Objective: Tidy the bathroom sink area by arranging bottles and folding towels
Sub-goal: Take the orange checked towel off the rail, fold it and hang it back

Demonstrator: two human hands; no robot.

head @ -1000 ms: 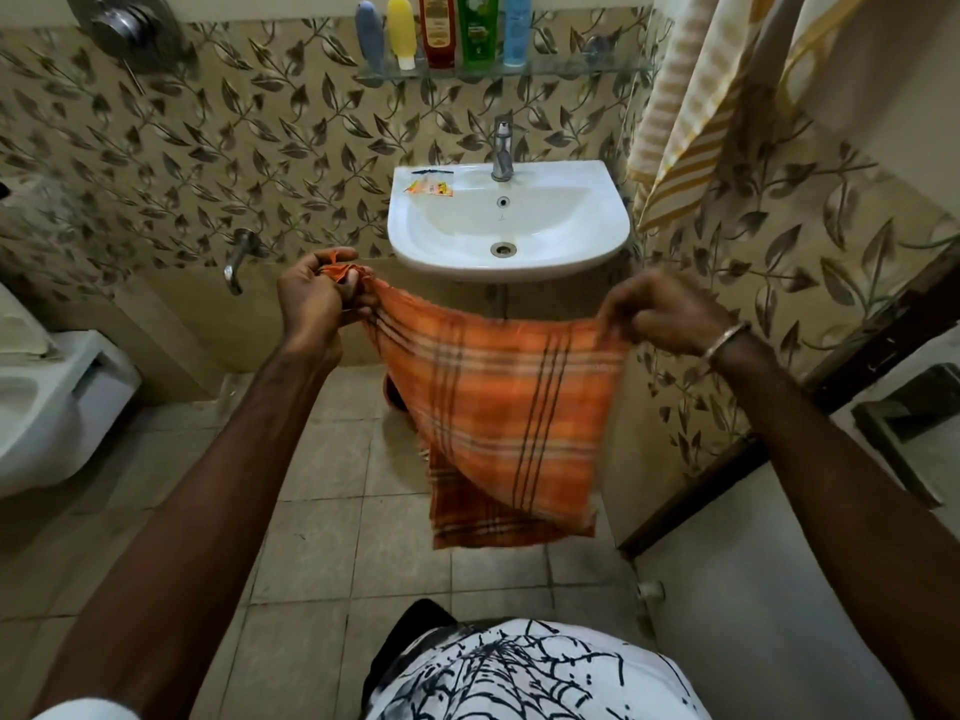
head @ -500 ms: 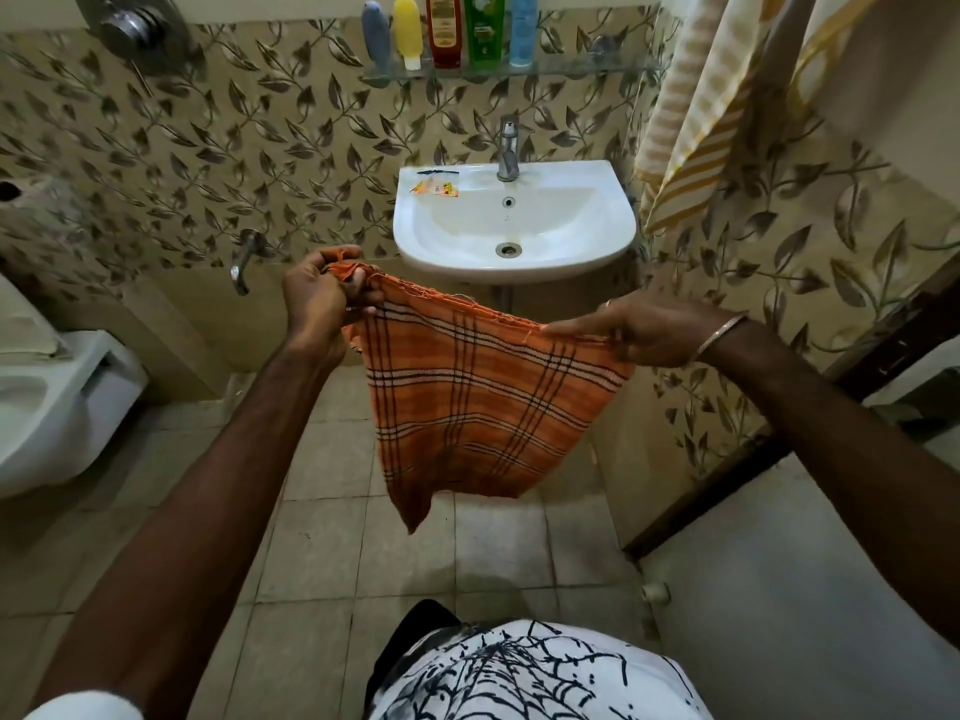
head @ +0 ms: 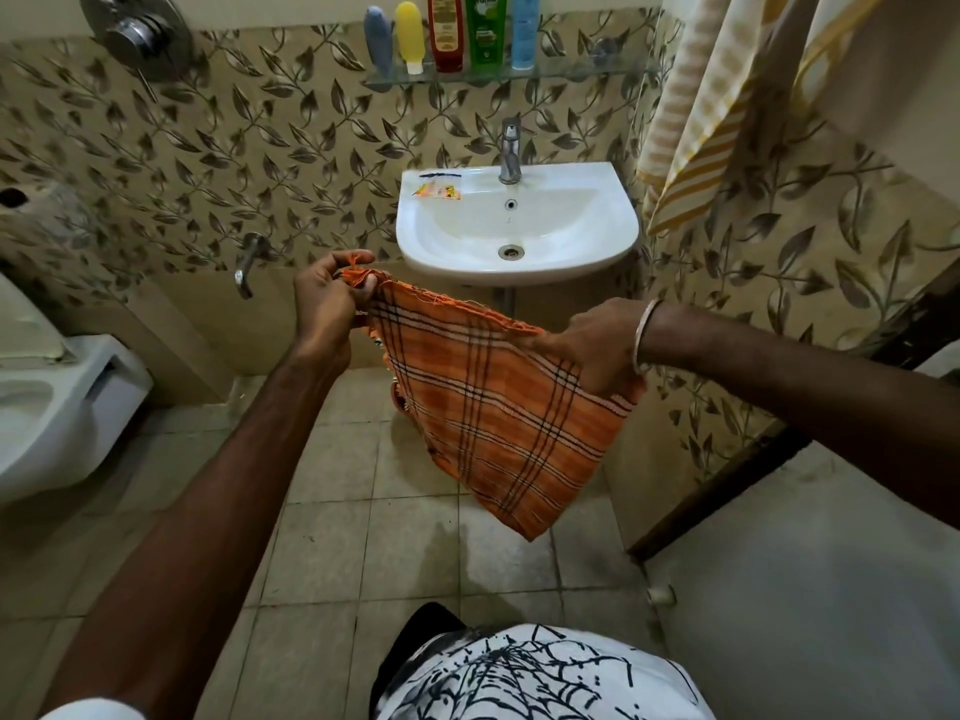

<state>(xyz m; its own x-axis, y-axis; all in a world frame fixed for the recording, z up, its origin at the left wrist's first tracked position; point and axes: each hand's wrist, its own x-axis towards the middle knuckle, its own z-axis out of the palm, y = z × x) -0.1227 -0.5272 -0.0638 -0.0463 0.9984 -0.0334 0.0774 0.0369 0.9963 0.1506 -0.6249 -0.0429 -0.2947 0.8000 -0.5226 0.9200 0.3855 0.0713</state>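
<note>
Orange plaid cotton towel (head: 493, 407) pinched at 10 o'clock corner by left hand (head: 324, 304). Gripped at 3 o'clock edge by right hand (head: 597, 345), folded, hanging just below white ceramic sink (head: 519, 272).

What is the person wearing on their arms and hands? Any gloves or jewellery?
No gloves: both hands are bare. The right hand has a thin, plain silver-coloured bangle round its wrist. The left hand shows no ring, watch or band. Both forearms are uncovered; a bit of white sleeve shows at the top of the left arm.
</note>
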